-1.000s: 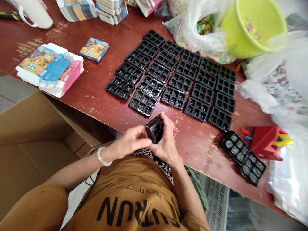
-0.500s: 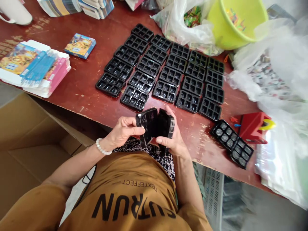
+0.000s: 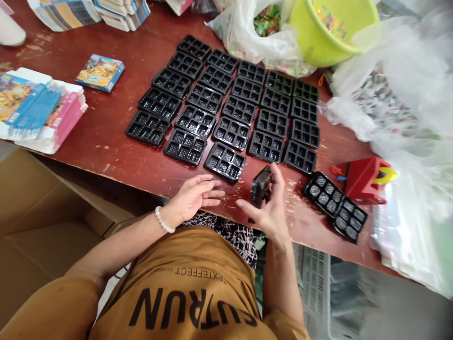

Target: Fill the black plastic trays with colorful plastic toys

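Note:
My left hand (image 3: 193,197) is open above the table's front edge, fingers stretched out and apart, with nothing in it. Just beyond its fingertips lies a black plastic tray (image 3: 225,162) with small square compartments. In my right hand (image 3: 271,208) I hold another black tray (image 3: 261,186), tilted on edge; its thumb stands away from the tray. Whether this is one tray or a few nested together, I cannot tell. Several like trays (image 3: 235,109) lie in rows beyond my hands, compartments facing up.
A red tape dispenser (image 3: 366,179) stands at right beside overlapping dark trays (image 3: 334,205). Flat printed boxes (image 3: 38,111) are stacked at left, near a small closed box (image 3: 100,72). At the back are a yellow-green bucket (image 3: 300,33) and plastic bags (image 3: 237,33).
My left hand has let go of a black tray, which now lies at the front of the rows. My right hand has moved right with the other tray. The view has shifted slightly.

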A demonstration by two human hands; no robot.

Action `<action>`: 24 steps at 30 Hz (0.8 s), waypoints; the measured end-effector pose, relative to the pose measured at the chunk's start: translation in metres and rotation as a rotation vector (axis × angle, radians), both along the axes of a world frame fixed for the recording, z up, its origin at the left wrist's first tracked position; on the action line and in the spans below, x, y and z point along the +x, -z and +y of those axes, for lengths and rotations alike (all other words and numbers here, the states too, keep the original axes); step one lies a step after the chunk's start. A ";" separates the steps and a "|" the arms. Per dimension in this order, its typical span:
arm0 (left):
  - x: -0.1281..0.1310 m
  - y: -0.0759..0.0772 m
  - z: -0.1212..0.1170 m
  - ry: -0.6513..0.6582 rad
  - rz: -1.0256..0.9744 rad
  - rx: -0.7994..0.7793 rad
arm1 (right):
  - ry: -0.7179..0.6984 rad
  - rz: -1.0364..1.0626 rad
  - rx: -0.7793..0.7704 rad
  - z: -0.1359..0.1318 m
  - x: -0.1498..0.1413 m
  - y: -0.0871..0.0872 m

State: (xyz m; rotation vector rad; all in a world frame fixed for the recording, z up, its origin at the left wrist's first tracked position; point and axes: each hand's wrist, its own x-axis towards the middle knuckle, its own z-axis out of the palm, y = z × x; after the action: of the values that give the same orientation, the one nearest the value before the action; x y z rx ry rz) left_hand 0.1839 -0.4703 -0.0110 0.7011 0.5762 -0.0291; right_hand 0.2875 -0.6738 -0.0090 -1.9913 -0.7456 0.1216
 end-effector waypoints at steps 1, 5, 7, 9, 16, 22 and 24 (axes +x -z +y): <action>-0.005 -0.005 -0.001 0.032 -0.040 0.056 | -0.026 -0.044 -0.024 0.006 -0.008 0.001; -0.025 -0.020 -0.011 0.267 -0.220 0.638 | -0.096 -0.107 -0.089 0.025 -0.035 0.001; -0.031 -0.023 -0.015 0.313 -0.237 0.918 | -0.099 -0.103 -0.110 0.029 -0.042 0.000; -0.033 -0.022 -0.017 0.265 -0.236 1.008 | -0.094 -0.107 -0.132 0.031 -0.045 -0.002; -0.032 -0.018 -0.013 0.305 -0.282 0.922 | -0.099 -0.231 -0.213 0.035 -0.047 0.001; -0.027 -0.018 -0.011 0.405 -0.280 0.755 | -0.284 0.078 -0.112 0.029 -0.038 -0.001; -0.026 -0.017 -0.012 0.375 -0.283 0.745 | -0.342 0.285 -0.031 0.026 -0.034 -0.004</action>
State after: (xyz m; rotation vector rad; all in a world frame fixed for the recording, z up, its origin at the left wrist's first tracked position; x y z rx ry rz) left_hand 0.1581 -0.4824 0.0057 1.5056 0.1592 -0.0639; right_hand 0.2536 -0.6478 -0.0050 -1.8084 -0.8925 0.6084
